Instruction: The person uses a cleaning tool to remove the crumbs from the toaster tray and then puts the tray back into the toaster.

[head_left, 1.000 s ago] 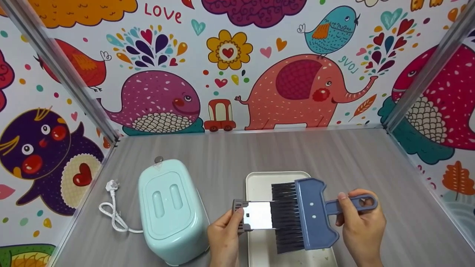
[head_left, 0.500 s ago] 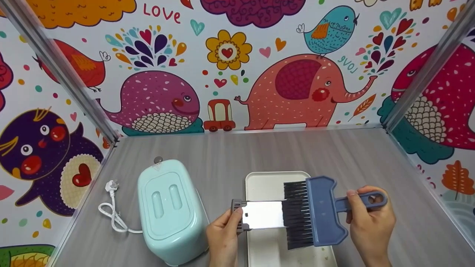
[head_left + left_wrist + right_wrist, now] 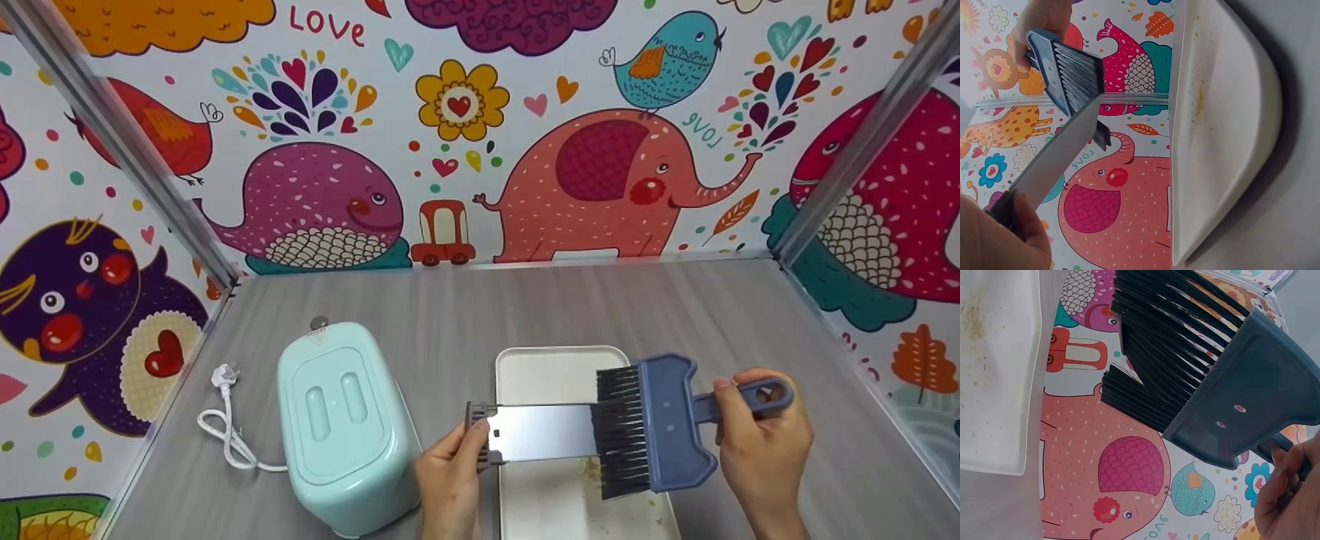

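My left hand (image 3: 451, 474) pinches the grey slotted end of a flat metal crumb tray (image 3: 541, 433), held above a cream tray (image 3: 559, 371). A blue-grey hand brush (image 3: 673, 427) with long black bristles is in my right hand (image 3: 766, 442), gripped by its looped handle. The bristles overlap the crumb tray's far right end in the head view. From the left wrist view, the brush bristles (image 3: 1081, 73) lie right at the metal's tip. Brown crumbs (image 3: 1201, 104) are scattered in the cream tray below.
A mint-green toaster (image 3: 349, 420) with a lid on stands left of the cream tray. Its white cord and plug (image 3: 225, 376) lie on the table at its left. Printed cartoon panels (image 3: 465, 150) wall in the grey wood-look table (image 3: 450, 315).
My right hand has drawn the brush to the right along the crumb tray, baring more of the metal. My left hand stays almost in place. More crumbs in the cream tray are visible.
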